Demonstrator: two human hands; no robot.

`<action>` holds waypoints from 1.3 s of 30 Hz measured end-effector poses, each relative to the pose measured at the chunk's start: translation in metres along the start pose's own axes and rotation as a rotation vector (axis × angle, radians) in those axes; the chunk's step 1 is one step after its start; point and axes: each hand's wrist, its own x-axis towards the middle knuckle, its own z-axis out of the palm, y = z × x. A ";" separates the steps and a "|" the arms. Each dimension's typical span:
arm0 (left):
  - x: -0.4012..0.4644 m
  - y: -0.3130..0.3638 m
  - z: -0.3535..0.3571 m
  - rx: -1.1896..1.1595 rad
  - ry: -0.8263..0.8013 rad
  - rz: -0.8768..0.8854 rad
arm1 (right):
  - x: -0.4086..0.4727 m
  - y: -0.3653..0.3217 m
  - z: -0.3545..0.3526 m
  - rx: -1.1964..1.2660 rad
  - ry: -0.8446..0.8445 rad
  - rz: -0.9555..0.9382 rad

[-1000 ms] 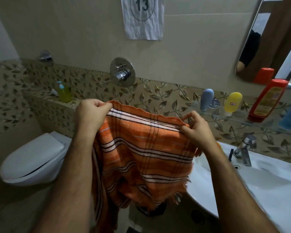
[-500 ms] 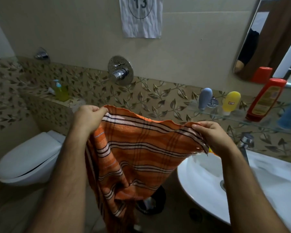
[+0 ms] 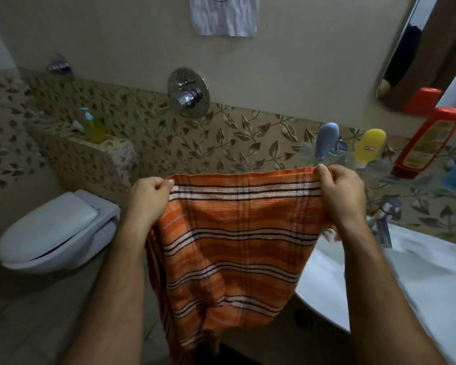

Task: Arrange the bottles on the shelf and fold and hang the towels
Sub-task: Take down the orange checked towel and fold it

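While the orange striped towel (image 3: 232, 246) hangs left of the sink (image 3: 419, 291), the left hand (image 3: 148, 201) and right hand (image 3: 342, 193) each pinch a top corner. A clean fold likely needs that edge kept taut and the corners brought together evenly.

Left hand (image 3: 149, 200) and right hand (image 3: 344, 194) raised, apart, fingers curled, pinching.

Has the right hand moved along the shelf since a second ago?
Yes. The right hand has carried its corner of the orange towel rightward, from short of the grey bottle to below the yellow bottle, pulling the top edge taut.
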 end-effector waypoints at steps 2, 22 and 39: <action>-0.004 0.005 0.002 0.004 0.067 -0.003 | 0.002 -0.006 0.001 -0.030 -0.026 -0.122; -0.042 0.040 0.044 -0.335 -0.268 0.214 | -0.057 -0.041 0.059 0.512 -0.681 0.036; -0.081 -0.035 0.091 -0.430 -0.384 0.265 | -0.077 -0.041 0.040 0.791 -0.931 0.194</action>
